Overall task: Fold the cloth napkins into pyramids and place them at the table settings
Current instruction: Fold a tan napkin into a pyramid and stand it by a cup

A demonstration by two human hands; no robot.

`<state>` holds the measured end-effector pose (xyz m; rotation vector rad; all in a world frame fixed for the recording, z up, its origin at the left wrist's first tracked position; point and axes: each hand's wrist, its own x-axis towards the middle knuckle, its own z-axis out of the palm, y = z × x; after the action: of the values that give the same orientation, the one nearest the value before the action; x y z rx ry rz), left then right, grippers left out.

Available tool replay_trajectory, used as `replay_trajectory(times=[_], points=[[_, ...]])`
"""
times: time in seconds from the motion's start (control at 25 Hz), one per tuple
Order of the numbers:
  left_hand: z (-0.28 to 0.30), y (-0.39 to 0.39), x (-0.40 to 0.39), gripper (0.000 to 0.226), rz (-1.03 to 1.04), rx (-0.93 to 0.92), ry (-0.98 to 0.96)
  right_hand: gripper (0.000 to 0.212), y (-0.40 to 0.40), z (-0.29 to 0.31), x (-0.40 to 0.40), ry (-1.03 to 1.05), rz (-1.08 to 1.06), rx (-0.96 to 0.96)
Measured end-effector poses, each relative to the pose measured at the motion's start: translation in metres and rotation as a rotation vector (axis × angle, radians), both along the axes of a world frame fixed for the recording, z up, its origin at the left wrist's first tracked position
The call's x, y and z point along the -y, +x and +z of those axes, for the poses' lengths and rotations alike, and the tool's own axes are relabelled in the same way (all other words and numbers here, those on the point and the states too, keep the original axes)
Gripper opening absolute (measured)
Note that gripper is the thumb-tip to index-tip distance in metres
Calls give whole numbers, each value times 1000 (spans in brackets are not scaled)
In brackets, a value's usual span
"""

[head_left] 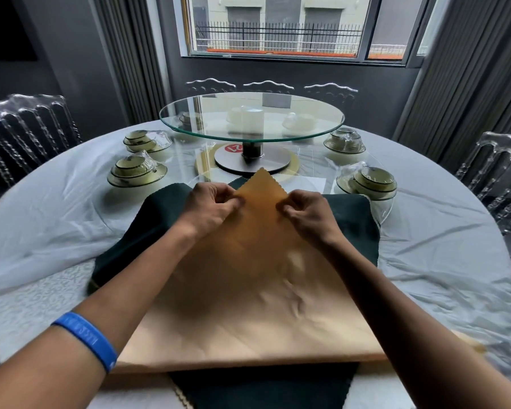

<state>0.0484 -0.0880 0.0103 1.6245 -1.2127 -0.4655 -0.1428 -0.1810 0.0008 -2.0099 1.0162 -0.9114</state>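
Observation:
A tan cloth napkin [257, 290] lies folded into a triangle in front of me, its scalloped tip pointing away toward the table's middle. It rests on a stack of dark green napkins [148, 228]. My left hand [211, 206] pinches the napkin's left slanted edge near the tip. My right hand [306, 212] pinches the right slanted edge at about the same height. Both forearms reach over the napkin's lower corners and hide them.
The round table [42, 231] wears a white cloth under clear plastic. A glass turntable [251, 122] on a metal foot stands in the middle. Wrapped bowl-and-plate sets sit at left [136, 171] and right [369, 183]. Clear chairs [27, 128] ring the table.

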Motion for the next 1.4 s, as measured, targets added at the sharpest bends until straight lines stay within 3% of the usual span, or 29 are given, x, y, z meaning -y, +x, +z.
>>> replay_trajectory(times=[0.32, 0.48, 0.68, 0.92, 1.4], points=[[-2, -3, 3, 7, -7, -34, -27, 5, 5, 8, 3, 159, 51, 159], [-3, -4, 2, 12, 8, -112, -23, 15, 6, 5, 5, 159, 30, 187], [-4, -3, 5, 10, 56, -78, -36, 22, 7, 4, 4, 132, 29, 194], [-3, -6, 3, 5, 104, -67, -49, 9, 8, 6, 3, 167, 31, 201], [-4, -7, 0, 8, 100, -39, -49, 9, 12, 4, 5, 165, 20, 204]])
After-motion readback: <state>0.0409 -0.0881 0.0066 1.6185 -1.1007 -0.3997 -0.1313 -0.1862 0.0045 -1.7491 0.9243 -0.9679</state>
